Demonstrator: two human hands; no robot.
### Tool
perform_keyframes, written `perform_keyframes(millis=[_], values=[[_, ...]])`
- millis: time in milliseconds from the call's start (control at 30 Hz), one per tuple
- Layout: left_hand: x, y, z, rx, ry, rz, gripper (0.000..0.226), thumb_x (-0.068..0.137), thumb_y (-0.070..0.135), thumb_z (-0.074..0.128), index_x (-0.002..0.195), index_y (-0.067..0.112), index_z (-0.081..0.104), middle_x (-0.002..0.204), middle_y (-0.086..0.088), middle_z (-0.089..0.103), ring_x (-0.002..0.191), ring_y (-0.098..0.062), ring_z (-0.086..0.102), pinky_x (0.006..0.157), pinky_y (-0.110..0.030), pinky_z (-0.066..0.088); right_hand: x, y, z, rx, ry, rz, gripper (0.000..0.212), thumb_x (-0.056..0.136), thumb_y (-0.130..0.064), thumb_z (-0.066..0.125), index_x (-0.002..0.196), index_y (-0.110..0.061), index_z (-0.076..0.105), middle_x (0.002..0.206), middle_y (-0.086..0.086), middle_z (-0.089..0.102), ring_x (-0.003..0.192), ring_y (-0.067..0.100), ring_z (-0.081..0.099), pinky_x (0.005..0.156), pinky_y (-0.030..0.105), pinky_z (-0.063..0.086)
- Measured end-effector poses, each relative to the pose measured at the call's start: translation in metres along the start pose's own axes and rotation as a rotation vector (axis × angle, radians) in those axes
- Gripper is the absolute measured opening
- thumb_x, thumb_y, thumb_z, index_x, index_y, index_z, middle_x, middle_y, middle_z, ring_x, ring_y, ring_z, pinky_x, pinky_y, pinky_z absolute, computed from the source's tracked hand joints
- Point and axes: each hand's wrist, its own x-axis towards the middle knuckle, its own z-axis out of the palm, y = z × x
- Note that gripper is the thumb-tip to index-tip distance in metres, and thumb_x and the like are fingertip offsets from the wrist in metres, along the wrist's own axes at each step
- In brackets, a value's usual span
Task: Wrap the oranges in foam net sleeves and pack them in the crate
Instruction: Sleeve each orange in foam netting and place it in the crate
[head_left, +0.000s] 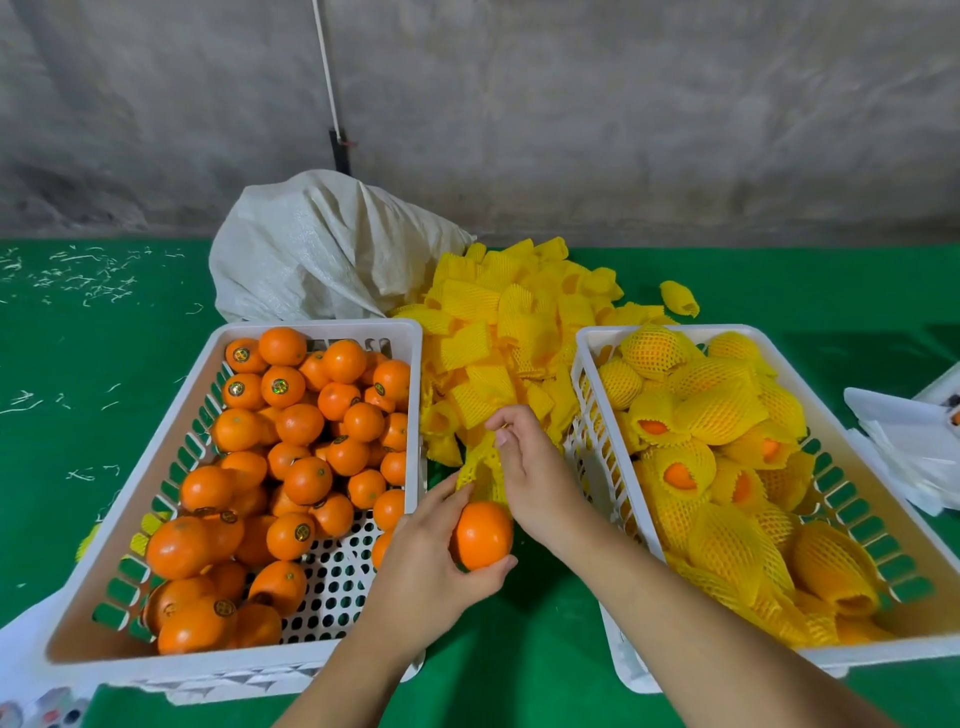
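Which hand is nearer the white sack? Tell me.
Right. The right hand pinches the sleeve up near the sleeve pile, below the white sack; the left hand holds the orange lower down, farther off.

glossy oranges (291, 467), foam net sleeves (498, 332), perforated plastic crate (597, 374), woven sack (317, 249)

Grey wall (623, 104) — green table (78, 415)

A table (545, 649) with a green cover carries two white plastic crates: the left crate (311, 328) holds bare oranges, the right crate (670, 330) holds wrapped ones. Between them lies a pile of yellow foam sleeves (509, 317). Behind stands a white woven sack (311, 249). Small white scraps (78, 270) lie far left, white sheets (904, 441) at right.
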Motion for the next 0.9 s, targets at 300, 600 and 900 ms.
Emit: perform_keyframes(millis=[300,600,900], values=[[-0.002,-0.001,-0.005,-0.315,0.097,-0.089,0.075,0.075,0.079,0.074,0.138,0.057,0.039,0.130,0.041,0.044,0.117,0.004,0.058,0.086,-0.014,0.053,0.006,-0.006,-0.026,-0.027,-0.341,0.002,0.033,0.093,-0.035,0.074,0.123,-0.043,0.063,0.091,-0.020,0.050,0.087,-0.005,0.052,0.079,0.022,0.044],[0.002,-0.004,-0.004,-0.361,0.232,-0.078,0.071,0.083,0.055,0.068,0.147,0.043,0.041,0.142,0.021,0.047,0.129,0.006,0.048,0.099,-0.006,0.039,-0.028,-0.051,-0.021,-0.200,-0.360,-0.255,0.046,0.090,-0.006,0.066,0.129,-0.031,0.061,0.107,-0.012,0.045,0.099,0.005,0.046,0.087,0.019,0.043],[-0.001,-0.007,-0.005,-0.875,0.316,-0.210,0.050,0.083,0.026,0.071,0.128,0.039,0.053,0.118,-0.006,0.066,0.109,-0.026,0.067,0.088,-0.038,0.059,-0.051,-0.037,0.013,-0.287,-0.024,-0.437,0.060,0.081,0.008,0.065,0.138,-0.012,0.059,0.121,0.004,0.047,0.112,0.025,0.050,0.094,0.039,0.049]])
